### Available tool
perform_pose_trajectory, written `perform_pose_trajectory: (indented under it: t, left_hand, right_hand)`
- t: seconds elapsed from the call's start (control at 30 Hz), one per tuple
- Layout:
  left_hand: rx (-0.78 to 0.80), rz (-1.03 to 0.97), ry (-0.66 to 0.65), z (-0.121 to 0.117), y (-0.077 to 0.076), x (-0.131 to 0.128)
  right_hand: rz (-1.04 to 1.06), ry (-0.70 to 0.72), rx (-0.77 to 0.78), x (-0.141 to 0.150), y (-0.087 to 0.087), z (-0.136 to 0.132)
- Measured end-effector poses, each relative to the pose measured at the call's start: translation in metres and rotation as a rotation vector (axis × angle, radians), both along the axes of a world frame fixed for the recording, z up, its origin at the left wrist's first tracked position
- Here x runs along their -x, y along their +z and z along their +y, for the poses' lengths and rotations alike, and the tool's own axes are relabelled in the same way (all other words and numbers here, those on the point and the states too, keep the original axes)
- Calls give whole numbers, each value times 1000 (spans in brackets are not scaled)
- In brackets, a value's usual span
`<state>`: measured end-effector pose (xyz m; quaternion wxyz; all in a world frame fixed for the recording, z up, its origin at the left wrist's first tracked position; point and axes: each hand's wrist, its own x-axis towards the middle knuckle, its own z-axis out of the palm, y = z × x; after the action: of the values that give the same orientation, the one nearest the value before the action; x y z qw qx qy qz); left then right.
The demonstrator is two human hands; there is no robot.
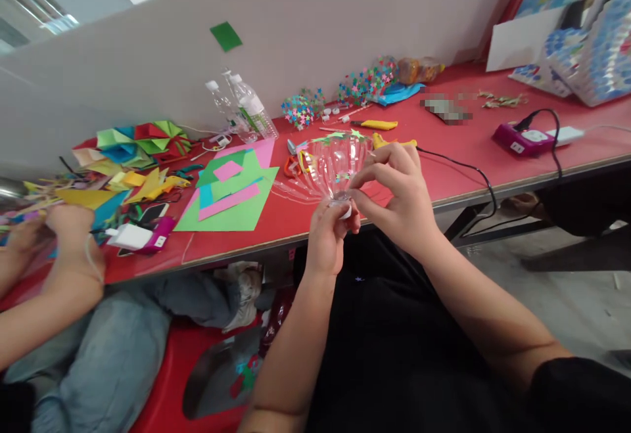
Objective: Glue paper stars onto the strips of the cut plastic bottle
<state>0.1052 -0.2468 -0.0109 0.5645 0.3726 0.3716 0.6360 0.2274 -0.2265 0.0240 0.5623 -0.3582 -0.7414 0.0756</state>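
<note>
A clear plastic bottle piece [336, 163], cut into strips that spread out from its neck, is held above the front edge of the red table [305, 236]. Green star stickers sit along its far rim, with a few more lower down. My left hand [328, 236] is closed around the white-capped neck end. At the base of the strips, the thumb and forefinger of my right hand [394, 196] are pinched together, touching or nearly touching the plastic. Whether a small sticker is between those fingertips I cannot make out.
Empty bottles [251, 108], star-covered pieces [298, 111], a yellow cutter [374, 125] and a yellow glue gun [387, 142] lie behind. Coloured paper [231, 190] is at left, beside a co-worker's hands [69, 229]. A cable runs right to a purple power strip [522, 138].
</note>
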Motion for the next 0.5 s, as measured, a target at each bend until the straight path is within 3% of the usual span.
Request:
perform_pose_trajectory:
  t: [0.33, 0.5]
  left_hand:
    - [-28, 34, 6, -9, -7, -2]
    - [-17, 22, 63, -13, -10, -3]
  right_hand:
    - [-86, -171, -272, 7, -9, -1]
    - [-70, -167, -282, 8, -10, -5]
